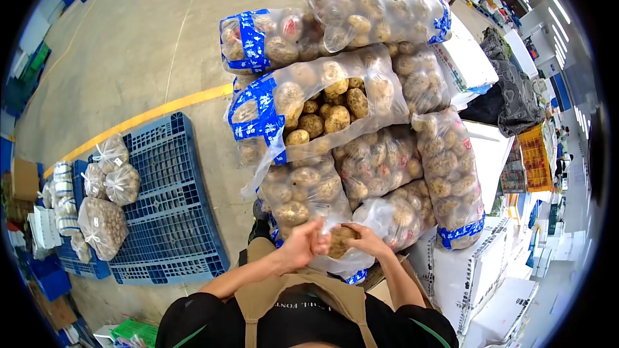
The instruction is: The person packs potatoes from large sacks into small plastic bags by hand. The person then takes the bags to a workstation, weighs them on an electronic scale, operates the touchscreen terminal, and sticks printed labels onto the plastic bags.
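Note:
Close to my chest, a clear plastic bag [353, 263] hangs open between my hands. A brown potato [342, 242] shows in its mouth. My left hand [305, 243] is closed at the left side of the bag, fingers curled and pinching its thin plastic. On the other side, my right hand [367, 242] has its fingers bent against the potato's right edge and appears to grip it. Just beyond is a large sack of potatoes [293, 196]. Farther up the pile, a torn sack [380, 96] with blue printed tape exposes loose potatoes [325, 115].
More filled sacks [377, 13] top the pile, and one upright sack [449, 174] stands at the right. White foam boxes [461, 270] flank it. On the left, a blue pallet [164, 212] carries small bagged goods [103, 229]. An orange crate [535, 158] sits farther right.

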### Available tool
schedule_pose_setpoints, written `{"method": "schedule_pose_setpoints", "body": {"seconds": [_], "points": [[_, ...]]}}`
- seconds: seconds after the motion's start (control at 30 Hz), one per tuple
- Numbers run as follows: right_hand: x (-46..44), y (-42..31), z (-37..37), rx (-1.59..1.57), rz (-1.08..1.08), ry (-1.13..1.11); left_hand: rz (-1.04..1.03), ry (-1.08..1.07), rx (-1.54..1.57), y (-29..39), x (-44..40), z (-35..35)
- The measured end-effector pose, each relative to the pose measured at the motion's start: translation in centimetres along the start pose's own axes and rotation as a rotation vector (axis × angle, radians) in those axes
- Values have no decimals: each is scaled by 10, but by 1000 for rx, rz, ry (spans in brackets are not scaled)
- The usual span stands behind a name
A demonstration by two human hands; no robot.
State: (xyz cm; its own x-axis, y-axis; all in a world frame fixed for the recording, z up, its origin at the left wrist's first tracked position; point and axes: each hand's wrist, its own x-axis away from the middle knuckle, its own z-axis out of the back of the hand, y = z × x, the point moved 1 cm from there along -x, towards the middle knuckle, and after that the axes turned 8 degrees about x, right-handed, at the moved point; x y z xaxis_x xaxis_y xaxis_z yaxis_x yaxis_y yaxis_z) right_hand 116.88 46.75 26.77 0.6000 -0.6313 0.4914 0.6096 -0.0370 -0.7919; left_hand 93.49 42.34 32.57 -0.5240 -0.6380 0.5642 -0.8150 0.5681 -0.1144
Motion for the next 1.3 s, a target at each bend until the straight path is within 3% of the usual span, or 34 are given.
{"method": "schedule_pose_setpoints", "body": {"seconds": [0.03, 0.13, 0.23, 0.3, 0.33, 0.37, 0.4, 0.43, 0.53, 0.67, 0.83, 0.93, 1.07, 1.23, 1.3], "points": [[-3, 5, -6, 284, 21, 54, 43, -99, -71, -3, 6, -4], [-21, -49, 34, 352, -194, -35, 63, -235, -173, -2, 22, -16], [-62, -94, 62, 13, 205, 278, 48, -309, -161, 17, 39, -28], [-125, -110, 72, 178, 348, 528, -51, -251, -148, 37, 39, -31], [-167, -99, 72, 548, 607, 687, -106, -225, -138, 45, 41, -30], [-206, -89, 72, 698, 572, 672, -118, -279, -80, 52, 38, -23], [-245, -82, 73, 829, 667, 706, -130, -269, -87, 56, 38, -17], [-277, -73, 73, 1115, 604, 624, -143, -257, -93, 57, 39, -11], [-332, -45, 69, 1378, 323, 418, -141, -265, -43, 58, 43, 2], [-347, -30, 64, 1439, 320, 450, -131, -257, -12, 59, 42, 6], [-324, -44, 86, 1234, 411, 358, -133, -222, -1, 70, 40, 6], [-297, -50, 90, 1096, 538, 505, -147, -254, 45, 74, 40, 6], [-236, -68, 100, 648, 369, 617, -199, -230, 82, 75, 34, 5], [-151, -76, 94, -410, 251, 278, -280, -193, 127, 74, 19, -1], [-123, -65, 79, -496, 344, -16, -322, -184, 143, 75, 15, -3]]}}
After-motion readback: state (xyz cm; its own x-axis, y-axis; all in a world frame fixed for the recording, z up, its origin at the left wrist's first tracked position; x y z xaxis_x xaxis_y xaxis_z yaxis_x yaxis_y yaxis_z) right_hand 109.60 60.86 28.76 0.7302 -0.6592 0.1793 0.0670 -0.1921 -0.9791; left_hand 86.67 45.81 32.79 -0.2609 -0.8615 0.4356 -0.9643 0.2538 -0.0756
